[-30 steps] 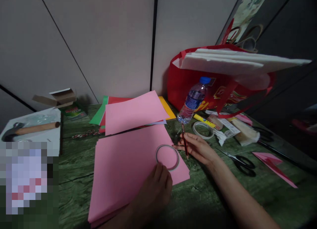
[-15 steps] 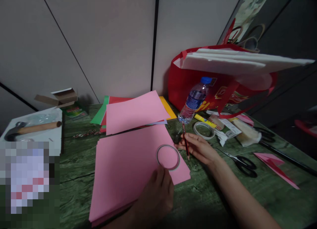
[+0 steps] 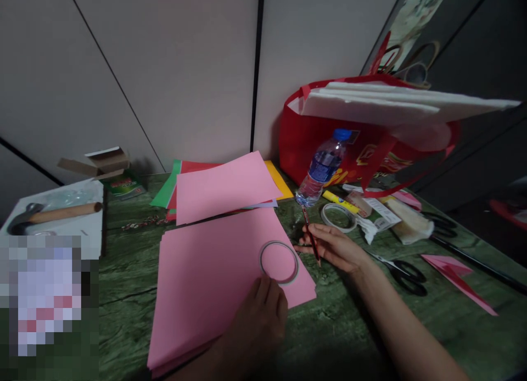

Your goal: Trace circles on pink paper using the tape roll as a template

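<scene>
A stack of pink paper (image 3: 206, 276) lies on the dark green table. On its right part rests a thin greyish ring (image 3: 262, 260), which looks like a narrow roll of tape. The curled fingers of my left hand (image 3: 263, 309) close at the near edge of this ring; their tips are partly hidden. Just right of the stack, my right hand (image 3: 333, 246) holds a dark red and black pencil (image 3: 312, 239). The pencil's sharpened end points down toward me. One outstretched finger of this hand reaches the paper's right edge.
Behind the pencil stand a water bottle (image 3: 323, 169) and a red bag (image 3: 296, 145) with white boards. To the right lie a tape roll (image 3: 323, 219), a glue stick (image 3: 340, 201), scissors (image 3: 407, 276) and folded pink paper (image 3: 457, 279). A hammer (image 3: 61, 212) rests at the left.
My right hand has shifted slightly to the right, and the pencil's sharpened end has swung right with it. My left hand and the ring have hardly moved.
</scene>
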`<state>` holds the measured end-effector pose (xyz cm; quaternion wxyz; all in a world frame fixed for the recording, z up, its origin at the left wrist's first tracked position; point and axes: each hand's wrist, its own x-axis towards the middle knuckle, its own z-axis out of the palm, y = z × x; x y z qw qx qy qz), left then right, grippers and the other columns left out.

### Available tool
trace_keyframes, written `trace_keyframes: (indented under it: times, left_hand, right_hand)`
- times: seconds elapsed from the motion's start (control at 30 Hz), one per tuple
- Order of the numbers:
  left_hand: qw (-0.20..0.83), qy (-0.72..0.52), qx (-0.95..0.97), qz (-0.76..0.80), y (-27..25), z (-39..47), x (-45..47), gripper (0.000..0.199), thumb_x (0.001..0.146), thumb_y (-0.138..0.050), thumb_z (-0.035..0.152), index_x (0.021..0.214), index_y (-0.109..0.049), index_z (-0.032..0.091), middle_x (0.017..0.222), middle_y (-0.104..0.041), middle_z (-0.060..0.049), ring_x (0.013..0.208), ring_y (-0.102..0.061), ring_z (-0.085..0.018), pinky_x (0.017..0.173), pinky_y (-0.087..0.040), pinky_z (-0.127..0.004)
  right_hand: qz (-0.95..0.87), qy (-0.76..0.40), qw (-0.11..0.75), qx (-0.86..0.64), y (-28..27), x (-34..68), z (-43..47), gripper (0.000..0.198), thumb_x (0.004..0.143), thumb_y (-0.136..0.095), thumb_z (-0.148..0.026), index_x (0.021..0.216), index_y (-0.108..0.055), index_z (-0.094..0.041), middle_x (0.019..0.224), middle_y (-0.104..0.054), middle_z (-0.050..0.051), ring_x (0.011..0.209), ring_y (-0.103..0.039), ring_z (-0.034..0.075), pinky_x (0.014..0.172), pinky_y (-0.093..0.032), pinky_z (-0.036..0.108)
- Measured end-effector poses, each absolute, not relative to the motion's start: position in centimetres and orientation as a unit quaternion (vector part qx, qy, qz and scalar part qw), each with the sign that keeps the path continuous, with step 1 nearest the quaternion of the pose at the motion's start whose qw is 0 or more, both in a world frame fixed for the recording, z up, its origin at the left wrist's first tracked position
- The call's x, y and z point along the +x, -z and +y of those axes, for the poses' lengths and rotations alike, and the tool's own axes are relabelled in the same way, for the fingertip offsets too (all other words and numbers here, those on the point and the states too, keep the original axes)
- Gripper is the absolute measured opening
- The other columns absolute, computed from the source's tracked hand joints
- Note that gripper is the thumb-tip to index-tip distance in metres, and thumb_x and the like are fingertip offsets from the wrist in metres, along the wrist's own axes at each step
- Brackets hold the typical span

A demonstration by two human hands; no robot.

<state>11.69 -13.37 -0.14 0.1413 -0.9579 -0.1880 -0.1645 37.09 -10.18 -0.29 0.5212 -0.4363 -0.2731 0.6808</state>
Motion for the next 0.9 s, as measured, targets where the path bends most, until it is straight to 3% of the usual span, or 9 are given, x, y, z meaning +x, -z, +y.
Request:
trace_keyframes:
  times: [0.2,0.37,0.5,0.63,0.9]
  left_hand:
    - [0.164,0.133,-0.957,-0.197,-1.3,-12.4,13.7,0.032,0.087,-0.042,0.012,0.113,-0.057,0.000,0.117,-0.060,-0.021,0.111,-0.057,-0.030,0.095,-0.044,-0.042]
    - [0.157,0.100,-0.950,-0.252,-0.6,-11.1,15.7,0.033,0.088,-0.048,0.017,0.114,-0.057,-0.001,0.119,-0.059,-0.025,0.113,-0.056,-0.033,0.096,-0.044,-0.045]
    - [0.151,0.086,-0.948,-0.267,-0.3,-10.7,16.0,0.034,0.089,-0.048,0.019,0.116,-0.057,0.001,0.120,-0.059,-0.023,0.114,-0.056,-0.032,0.096,-0.045,-0.044]
    - [0.176,0.071,-0.947,-0.261,0.3,-11.1,16.0,0.037,0.089,-0.044,0.019,0.121,-0.055,0.004,0.121,-0.059,-0.019,0.117,-0.054,-0.031,0.099,-0.042,-0.046]
    - [0.150,0.084,-0.946,-0.275,2.0,-11.4,16.2,0.036,0.093,-0.040,0.022,0.123,-0.053,0.007,0.124,-0.058,-0.021,0.119,-0.053,-0.032,0.097,-0.043,-0.048]
  right_hand:
    - [-0.234,-0.599,0.600,-0.476,1.6,36.9,-9.2,0.028,0.065,-0.082,-0.039,0.082,-0.069,-0.021,0.069,-0.070,-0.001,0.061,-0.066,0.012,0.060,-0.058,0.025]
    - [-0.249,-0.508,0.659,-0.496,1.5,35.5,-7.3,0.029,0.061,-0.084,-0.040,0.074,-0.066,-0.021,0.076,-0.071,0.000,0.061,-0.064,0.011,0.062,-0.059,0.025]
    - [-0.310,-0.494,0.646,-0.493,0.9,33.3,-5.9,0.037,0.062,-0.082,-0.044,0.084,-0.064,-0.020,0.076,-0.071,0.001,0.065,-0.066,0.014,0.064,-0.059,0.029]
    - [-0.352,-0.498,0.619,-0.495,0.5,31.3,-5.2,0.045,0.062,-0.079,-0.050,0.090,-0.062,-0.019,0.067,-0.066,-0.003,0.057,-0.063,0.013,0.058,-0.059,0.029]
    - [-0.373,-0.525,0.589,-0.488,0.7,30.0,-4.9,0.045,0.064,-0.076,-0.050,0.095,-0.063,-0.021,0.065,-0.062,-0.004,0.055,-0.061,0.012,0.055,-0.056,0.027]
